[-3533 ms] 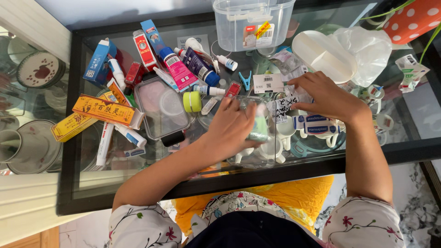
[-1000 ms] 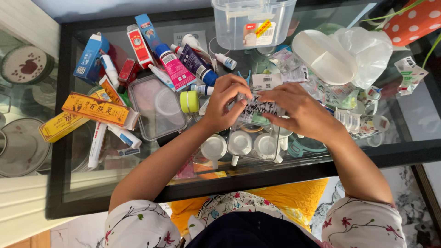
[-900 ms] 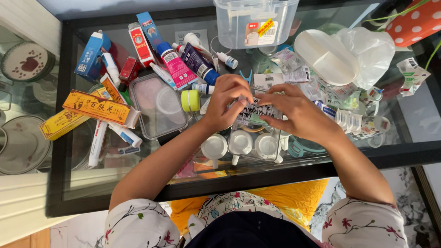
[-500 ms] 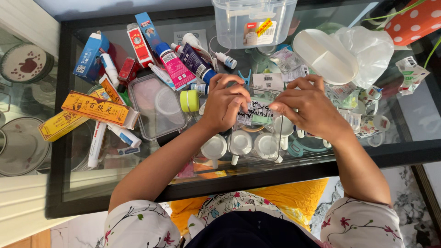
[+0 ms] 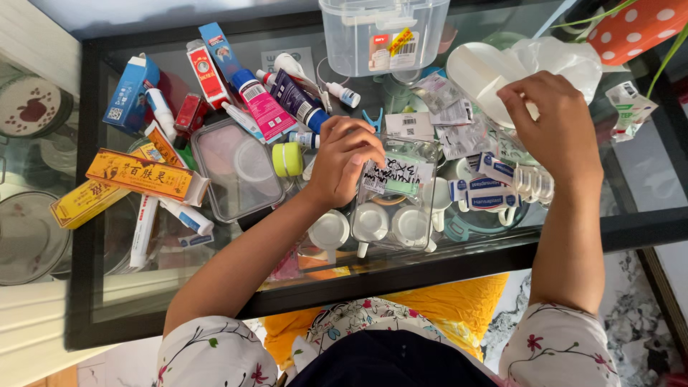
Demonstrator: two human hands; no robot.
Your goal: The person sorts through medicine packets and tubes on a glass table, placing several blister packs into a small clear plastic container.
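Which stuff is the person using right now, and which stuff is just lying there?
In use:
left hand gripping the clear box with a scribbled label
right hand up by the white plastic bag

Just lying about:
yellow carton
pink tube
small yellow-green jar
blue carton
big clear tub

Soft, even daylight fills the scene, bright enough that colours read clearly, and the glass worktop point(image 5: 115, 287) throws a pale sheen along its far edge beyond the left hand point(image 5: 347, 161), while things below the glass show through it muddled with what lies on top. Shadows are faint and short, the darkest under the left forearm, and the white plastic bag point(image 5: 559, 61) just past the right hand point(image 5: 555, 132) is nearly washed out. Focus is sharp around both hands, with slight wide-angle bending of the worktop frame toward the picture's corners.
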